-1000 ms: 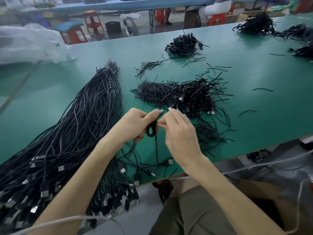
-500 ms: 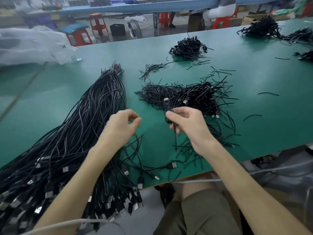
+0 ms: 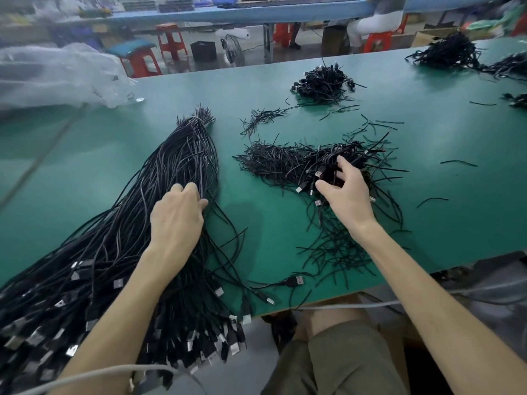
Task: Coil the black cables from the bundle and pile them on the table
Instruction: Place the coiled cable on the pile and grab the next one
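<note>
Black cables (image 3: 176, 166) lie in one long bundle on the green table (image 3: 271, 223). The plug ends (image 3: 94, 323) hang over the near edge and the tied tips (image 3: 196, 118) point away across the top. My left grip (image 3: 176, 220) rests on the bundle's middle, fingers bent down among the strands; from this angle I cannot tell whether they have pinched a single cable. My right grip (image 3: 349, 198) hovers to the right of the bundle over the pile (image 3: 285, 161) of coiled cables, fingers spread apart and clamped on nothing. The coming pull likely belongs to the left grip, the one on the bundle. A strand should slide out along the bundle's length, towards me, while the right grip crosses over from the pile to meet it.
</note>
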`<action>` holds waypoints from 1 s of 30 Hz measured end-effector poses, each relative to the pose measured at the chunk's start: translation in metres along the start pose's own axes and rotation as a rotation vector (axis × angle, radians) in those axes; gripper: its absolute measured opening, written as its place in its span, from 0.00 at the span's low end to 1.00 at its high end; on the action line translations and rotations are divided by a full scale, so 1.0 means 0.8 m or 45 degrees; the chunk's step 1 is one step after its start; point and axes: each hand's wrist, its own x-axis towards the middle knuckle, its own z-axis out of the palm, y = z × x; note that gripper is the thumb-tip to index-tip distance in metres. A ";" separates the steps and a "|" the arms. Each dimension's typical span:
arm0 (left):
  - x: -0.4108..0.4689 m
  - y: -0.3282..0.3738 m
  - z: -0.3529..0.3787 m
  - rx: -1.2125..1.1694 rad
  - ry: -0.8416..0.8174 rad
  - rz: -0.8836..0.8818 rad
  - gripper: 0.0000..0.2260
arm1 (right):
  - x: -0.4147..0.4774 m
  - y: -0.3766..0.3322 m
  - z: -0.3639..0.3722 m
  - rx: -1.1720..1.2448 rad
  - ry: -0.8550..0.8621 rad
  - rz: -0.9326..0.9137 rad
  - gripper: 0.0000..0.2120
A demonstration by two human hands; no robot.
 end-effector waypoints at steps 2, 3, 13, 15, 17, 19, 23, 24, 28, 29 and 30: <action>-0.002 0.008 -0.008 -0.161 -0.044 -0.024 0.10 | -0.008 -0.001 0.008 -0.173 0.057 -0.115 0.33; -0.006 0.013 -0.012 -0.236 -0.082 -0.015 0.10 | -0.014 -0.004 0.012 -0.277 0.089 -0.199 0.32; -0.041 0.062 -0.041 -0.760 -0.428 0.530 0.05 | -0.092 -0.038 0.077 -0.049 -0.599 -0.702 0.21; -0.043 0.054 -0.043 -0.752 -0.495 0.546 0.05 | -0.092 -0.035 0.075 -0.149 -0.666 -0.653 0.14; -0.038 0.041 -0.039 -0.742 -0.541 0.513 0.08 | -0.090 -0.028 0.071 -0.337 -0.689 -0.698 0.12; -0.032 0.025 -0.034 -0.663 -0.566 0.455 0.11 | -0.089 -0.021 0.062 -0.411 -0.670 -0.695 0.10; -0.020 -0.008 -0.020 -0.625 -0.624 0.348 0.18 | -0.081 -0.009 0.040 -0.207 -0.544 -0.499 0.15; -0.019 -0.014 -0.017 -0.662 -0.640 0.326 0.18 | -0.078 -0.005 0.033 -0.145 -0.518 -0.458 0.16; -0.018 -0.018 -0.014 -0.748 -0.723 0.326 0.18 | -0.077 0.002 0.025 -0.079 -0.485 -0.425 0.14; -0.016 -0.017 -0.014 -0.761 -0.739 0.347 0.18 | -0.077 0.003 0.025 -0.036 -0.442 -0.407 0.14; -0.015 -0.016 -0.015 -0.760 -0.750 0.365 0.16 | -0.075 0.002 0.023 0.030 -0.377 -0.373 0.14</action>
